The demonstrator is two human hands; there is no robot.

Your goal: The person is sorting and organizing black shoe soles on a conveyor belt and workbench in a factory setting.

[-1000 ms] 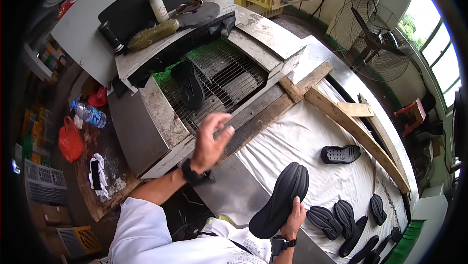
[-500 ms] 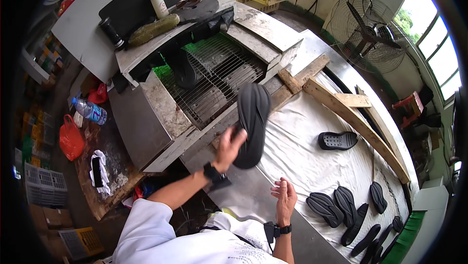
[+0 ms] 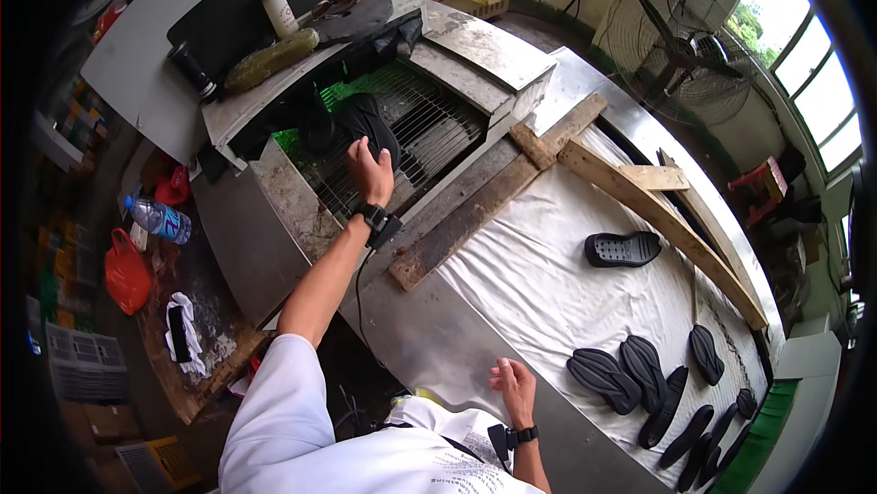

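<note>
Fingers (image 3: 362,152) of our left hand (image 3: 371,178) reach to the near end of a black sole (image 3: 367,113), which lies over the wire mesh (image 3: 429,120) in the mouth of the machine (image 3: 493,45), on the far left of the scene. We cannot tell whether that grip pinches the sole or only rests against it, since the hand hides the place where they meet. A second dark sole (image 3: 317,131) lies just to its left, deeper in the shadow. Our right hand (image 3: 517,392) holds nothing and hangs above the near metal surface (image 3: 438,334), its grip loosely spread with the fingers slightly curled. To the right of it, a white cloth (image 3: 512,257) carries more soles: a near group (image 3: 642,372) of black ones, some side by side and some overlapping, and a single sole (image 3: 625,249) with a dotted face, well apart from them on the far side. A wooden board (image 3: 493,211) runs between the mesh and the cloth, and a plank (image 3: 660,229) slants along the cloth's right. On the left, a brown wooden surface (image 3: 217,359) bears a white rag (image 3: 188,348), with a red bag (image 3: 126,273) and a clear bottle (image 3: 161,220) near its far end. We see a large fan (image 3: 685,54) at the far right.
</note>
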